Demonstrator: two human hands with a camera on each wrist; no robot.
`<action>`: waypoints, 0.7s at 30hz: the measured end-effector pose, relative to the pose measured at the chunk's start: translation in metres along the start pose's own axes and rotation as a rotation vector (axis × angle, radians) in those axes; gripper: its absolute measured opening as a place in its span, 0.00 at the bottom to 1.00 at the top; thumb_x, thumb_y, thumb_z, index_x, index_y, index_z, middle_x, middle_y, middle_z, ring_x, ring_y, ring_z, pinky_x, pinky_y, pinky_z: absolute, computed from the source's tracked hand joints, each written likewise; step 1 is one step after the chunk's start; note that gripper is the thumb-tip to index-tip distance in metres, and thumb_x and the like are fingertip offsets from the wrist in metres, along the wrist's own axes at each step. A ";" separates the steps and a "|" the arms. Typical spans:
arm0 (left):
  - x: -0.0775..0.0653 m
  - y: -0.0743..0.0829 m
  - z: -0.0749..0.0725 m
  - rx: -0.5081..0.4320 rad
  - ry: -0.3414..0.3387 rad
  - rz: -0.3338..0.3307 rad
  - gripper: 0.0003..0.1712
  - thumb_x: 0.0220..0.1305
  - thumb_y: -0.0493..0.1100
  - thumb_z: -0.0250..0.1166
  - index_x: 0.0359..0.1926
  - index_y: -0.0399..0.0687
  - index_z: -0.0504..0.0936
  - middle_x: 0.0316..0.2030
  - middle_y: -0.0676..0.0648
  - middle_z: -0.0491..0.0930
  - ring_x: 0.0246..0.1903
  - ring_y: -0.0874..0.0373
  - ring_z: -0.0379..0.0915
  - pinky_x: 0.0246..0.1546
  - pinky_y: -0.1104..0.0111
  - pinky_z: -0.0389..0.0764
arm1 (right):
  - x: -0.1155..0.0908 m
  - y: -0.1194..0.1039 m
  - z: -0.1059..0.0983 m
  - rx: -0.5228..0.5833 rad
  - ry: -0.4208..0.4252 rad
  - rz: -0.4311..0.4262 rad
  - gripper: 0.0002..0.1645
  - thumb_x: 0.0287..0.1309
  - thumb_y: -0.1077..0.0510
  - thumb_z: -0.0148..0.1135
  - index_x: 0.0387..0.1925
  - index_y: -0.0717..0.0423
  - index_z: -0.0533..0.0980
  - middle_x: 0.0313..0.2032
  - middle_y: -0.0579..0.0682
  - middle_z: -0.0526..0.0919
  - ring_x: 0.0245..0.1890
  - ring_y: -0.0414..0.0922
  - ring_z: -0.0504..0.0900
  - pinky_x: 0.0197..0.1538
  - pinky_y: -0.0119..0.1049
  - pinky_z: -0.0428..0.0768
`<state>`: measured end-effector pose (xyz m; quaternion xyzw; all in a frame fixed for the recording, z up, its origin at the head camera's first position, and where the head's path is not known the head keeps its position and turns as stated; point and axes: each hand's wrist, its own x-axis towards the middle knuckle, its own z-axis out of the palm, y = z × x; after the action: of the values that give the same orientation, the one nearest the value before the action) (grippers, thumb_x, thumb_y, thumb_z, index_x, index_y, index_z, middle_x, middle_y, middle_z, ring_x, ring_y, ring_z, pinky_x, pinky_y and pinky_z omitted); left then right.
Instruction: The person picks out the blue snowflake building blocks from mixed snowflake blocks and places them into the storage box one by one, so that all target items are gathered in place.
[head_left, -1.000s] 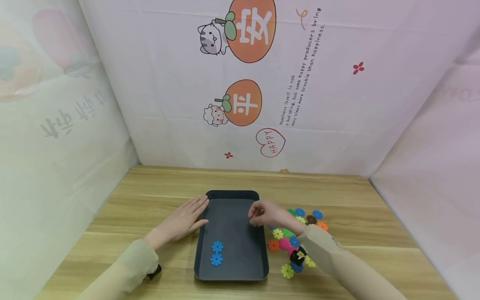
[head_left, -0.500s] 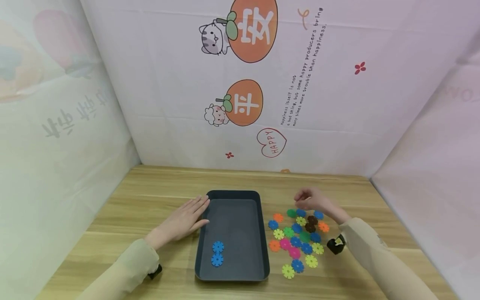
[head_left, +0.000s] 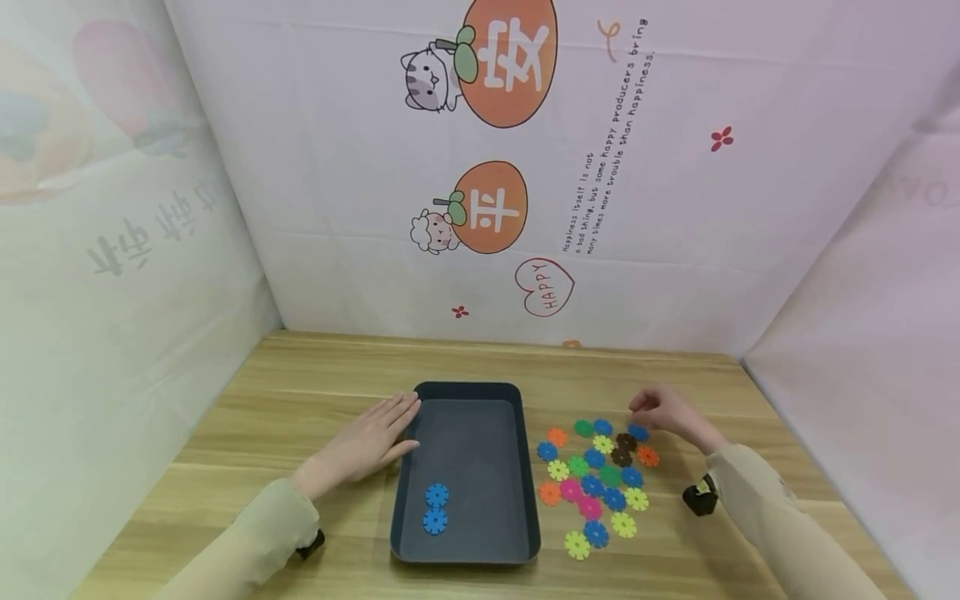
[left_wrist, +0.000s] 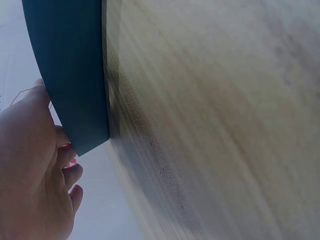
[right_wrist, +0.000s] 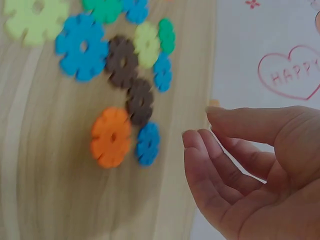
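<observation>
My left hand [head_left: 360, 442] lies with extended fingers on the left rim of a dark grey tray [head_left: 476, 467]; the left wrist view catches its fingers beside the tray's outer wall [left_wrist: 70, 75]. Two blue notched plastic discs [head_left: 436, 522] sit joined or touching near the tray's lower left. My right hand [head_left: 671, 414] hovers at the far right of the scattered discs, close to a blue disc [right_wrist: 148, 144]. In the right wrist view, its bent fingers and thumb stand apart with nothing between them. An orange disc [right_wrist: 111, 137] and brown discs [right_wrist: 140, 101] lie nearby.
Right of the tray, several yellow [head_left: 623, 525], pink [head_left: 590, 507], green [head_left: 577, 465] and blue discs spread over the wooden table [head_left: 315, 375]. White printed cloth walls [head_left: 360, 275] enclose its back and sides.
My right hand has moved from over the tray rightward, across the discs to their far right corner, uncovering the pile. The left hand and the two discs in the tray stay put.
</observation>
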<state>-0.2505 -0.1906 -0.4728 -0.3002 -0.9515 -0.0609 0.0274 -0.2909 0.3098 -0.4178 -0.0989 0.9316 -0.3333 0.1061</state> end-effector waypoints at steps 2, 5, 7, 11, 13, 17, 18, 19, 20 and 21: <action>0.000 0.000 0.000 -0.002 -0.002 0.000 0.40 0.76 0.61 0.48 0.77 0.42 0.54 0.78 0.41 0.52 0.77 0.42 0.50 0.76 0.49 0.58 | 0.000 0.006 -0.001 -0.012 0.009 0.008 0.18 0.60 0.63 0.64 0.45 0.75 0.76 0.37 0.61 0.83 0.35 0.45 0.80 0.39 0.40 0.84; 0.000 0.000 0.000 0.001 -0.003 -0.002 0.40 0.76 0.61 0.48 0.77 0.42 0.54 0.78 0.41 0.52 0.77 0.43 0.50 0.76 0.49 0.58 | -0.001 0.014 -0.002 -0.015 0.021 0.030 0.17 0.59 0.63 0.65 0.44 0.75 0.76 0.36 0.61 0.83 0.35 0.46 0.81 0.38 0.40 0.84; 0.000 0.000 0.000 0.005 -0.005 -0.004 0.40 0.76 0.61 0.48 0.77 0.42 0.54 0.78 0.41 0.52 0.77 0.43 0.49 0.76 0.50 0.58 | -0.002 0.019 -0.003 -0.025 0.010 0.038 0.17 0.59 0.63 0.65 0.44 0.75 0.76 0.36 0.62 0.83 0.35 0.47 0.81 0.39 0.41 0.85; -0.001 0.000 0.000 0.008 -0.007 -0.006 0.41 0.76 0.62 0.47 0.77 0.42 0.54 0.78 0.41 0.52 0.77 0.43 0.49 0.76 0.50 0.58 | -0.003 0.027 -0.001 -0.032 -0.019 0.057 0.19 0.56 0.63 0.68 0.45 0.74 0.77 0.37 0.61 0.83 0.36 0.47 0.81 0.41 0.42 0.85; -0.001 0.000 0.000 0.006 -0.005 -0.005 0.41 0.76 0.62 0.47 0.77 0.42 0.54 0.78 0.41 0.52 0.77 0.43 0.49 0.76 0.50 0.58 | -0.003 0.030 0.001 -0.032 -0.028 0.065 0.19 0.55 0.62 0.69 0.44 0.73 0.77 0.37 0.59 0.83 0.36 0.46 0.80 0.41 0.41 0.84; -0.002 0.000 0.000 0.009 0.002 -0.003 0.41 0.76 0.62 0.47 0.77 0.42 0.54 0.77 0.41 0.53 0.77 0.43 0.50 0.76 0.49 0.59 | -0.001 0.033 0.007 -0.029 -0.023 0.071 0.18 0.54 0.63 0.69 0.43 0.73 0.77 0.35 0.58 0.82 0.35 0.46 0.78 0.39 0.39 0.82; -0.002 0.000 0.000 0.010 0.004 -0.003 0.41 0.76 0.62 0.47 0.77 0.42 0.54 0.77 0.41 0.53 0.77 0.43 0.50 0.76 0.50 0.59 | 0.000 0.033 0.008 -0.031 -0.019 0.074 0.18 0.54 0.63 0.69 0.43 0.72 0.77 0.34 0.57 0.81 0.34 0.46 0.77 0.38 0.38 0.81; -0.002 0.000 0.001 0.013 0.005 -0.002 0.41 0.76 0.62 0.47 0.77 0.42 0.54 0.78 0.41 0.53 0.77 0.43 0.50 0.76 0.50 0.59 | 0.001 0.034 0.009 -0.030 -0.017 0.077 0.17 0.55 0.63 0.68 0.42 0.72 0.77 0.34 0.57 0.81 0.34 0.46 0.77 0.37 0.38 0.80; -0.002 0.000 0.001 0.014 0.003 -0.002 0.41 0.76 0.62 0.47 0.77 0.43 0.54 0.78 0.42 0.52 0.77 0.43 0.50 0.76 0.50 0.59 | 0.001 0.034 0.010 -0.029 -0.014 0.081 0.17 0.55 0.63 0.68 0.42 0.72 0.77 0.34 0.57 0.81 0.34 0.46 0.76 0.36 0.38 0.79; -0.002 0.000 0.001 0.015 0.003 -0.002 0.41 0.76 0.62 0.46 0.77 0.43 0.54 0.78 0.42 0.52 0.77 0.44 0.50 0.76 0.50 0.58 | 0.002 0.034 0.011 -0.031 -0.010 0.086 0.16 0.55 0.63 0.69 0.42 0.71 0.77 0.33 0.56 0.81 0.33 0.46 0.76 0.36 0.37 0.79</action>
<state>-0.2493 -0.1917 -0.4736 -0.2988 -0.9523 -0.0543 0.0310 -0.2938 0.3291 -0.4481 -0.0622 0.9395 -0.3136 0.1232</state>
